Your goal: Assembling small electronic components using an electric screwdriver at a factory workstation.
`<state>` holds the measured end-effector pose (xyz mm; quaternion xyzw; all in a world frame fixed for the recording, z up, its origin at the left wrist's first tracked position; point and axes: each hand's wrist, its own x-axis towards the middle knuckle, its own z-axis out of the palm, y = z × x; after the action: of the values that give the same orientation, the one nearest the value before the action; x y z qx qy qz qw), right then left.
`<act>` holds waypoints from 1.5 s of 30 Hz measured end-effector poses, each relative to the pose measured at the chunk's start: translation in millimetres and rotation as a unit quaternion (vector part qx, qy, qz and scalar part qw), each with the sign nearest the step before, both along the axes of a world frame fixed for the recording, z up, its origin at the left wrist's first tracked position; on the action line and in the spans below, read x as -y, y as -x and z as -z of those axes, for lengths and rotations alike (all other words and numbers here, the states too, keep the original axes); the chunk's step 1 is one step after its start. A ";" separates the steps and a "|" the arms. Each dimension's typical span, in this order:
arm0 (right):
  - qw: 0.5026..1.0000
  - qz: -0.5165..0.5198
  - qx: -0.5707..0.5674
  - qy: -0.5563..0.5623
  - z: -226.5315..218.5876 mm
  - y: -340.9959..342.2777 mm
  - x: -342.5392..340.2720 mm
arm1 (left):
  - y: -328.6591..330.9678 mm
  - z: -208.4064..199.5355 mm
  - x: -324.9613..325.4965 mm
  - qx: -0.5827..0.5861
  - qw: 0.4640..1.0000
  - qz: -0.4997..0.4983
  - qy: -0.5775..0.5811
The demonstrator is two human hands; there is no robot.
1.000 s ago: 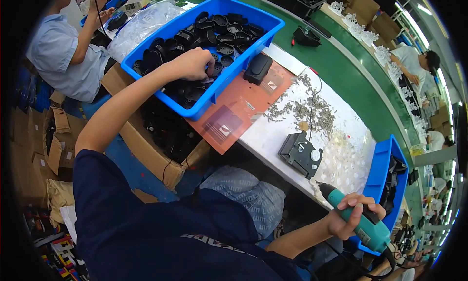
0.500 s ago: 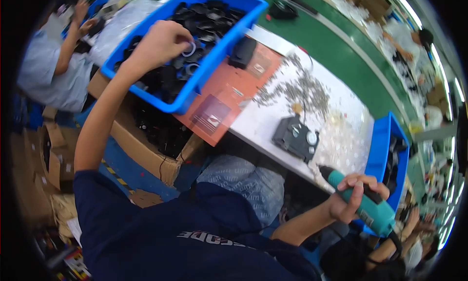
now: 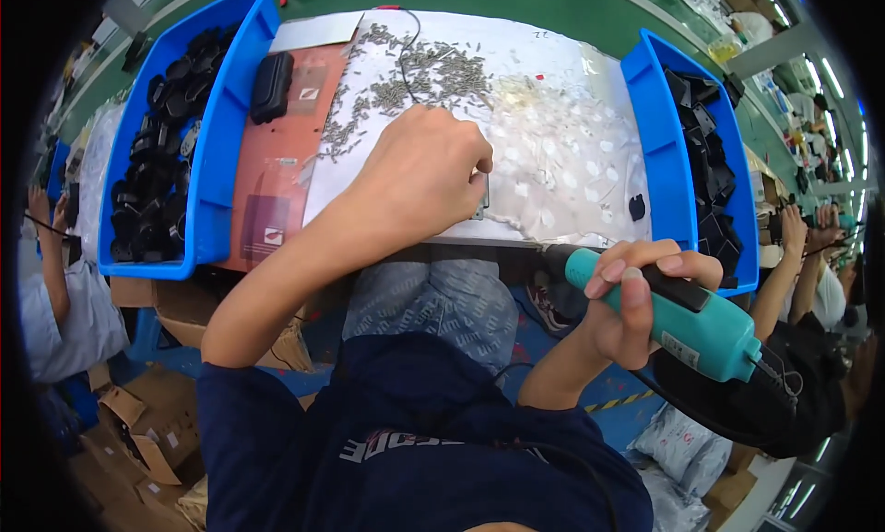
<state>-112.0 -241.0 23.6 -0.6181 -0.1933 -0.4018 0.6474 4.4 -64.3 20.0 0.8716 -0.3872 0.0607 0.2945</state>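
My left hand [image 3: 429,168] is over the white tabletop near its front edge, fingers curled downward and closed. What they hold is mostly hidden; only a small dark edge shows beside the fingertips. A thin black wire runs from the table's far side to just behind this hand. In my right hand [image 3: 636,292] is a teal electric screwdriver [image 3: 705,334], its dark tip pointing left, off the table's front edge. Many small metal screws [image 3: 429,71] lie loose beyond my left hand. Small clear and whitish pieces [image 3: 562,163] cover the table to its right.
A blue bin [image 3: 210,182] with black round parts stands at the left, another blue bin [image 3: 666,159] with black parts at the right. A black case [image 3: 272,88] rests on the orange mat [image 3: 249,177]. Cardboard boxes [image 3: 157,421] sit lower left. Other people work at both sides.
My left hand has moved right, from the left bin with a ring-shaped part to the white tabletop. The view has turned. The black device on the table is now hidden. The screwdriver stays in my right hand.
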 end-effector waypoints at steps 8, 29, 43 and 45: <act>0.962 -0.011 -0.273 0.005 9.6 2.8 -16.2 | -6.4 17.6 -0.5 0.098 0.993 -0.043 0.040; 0.910 -0.007 -0.322 0.262 48.1 -29.1 -41.2 | -20.7 8.6 -7.3 -0.273 0.950 0.044 0.143; 0.879 -0.086 -0.396 0.250 53.5 -31.6 -32.8 | -19.4 14.3 -7.8 -0.246 0.964 0.039 0.092; 0.870 -0.094 -0.413 0.254 42.5 -33.6 -30.5 | -19.9 10.1 -4.3 -0.252 0.962 0.024 0.103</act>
<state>-78.4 -210.5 -18.9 -0.8494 -0.0612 0.0159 0.5240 24.3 -60.0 9.8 0.8142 -0.3130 -0.1287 0.4717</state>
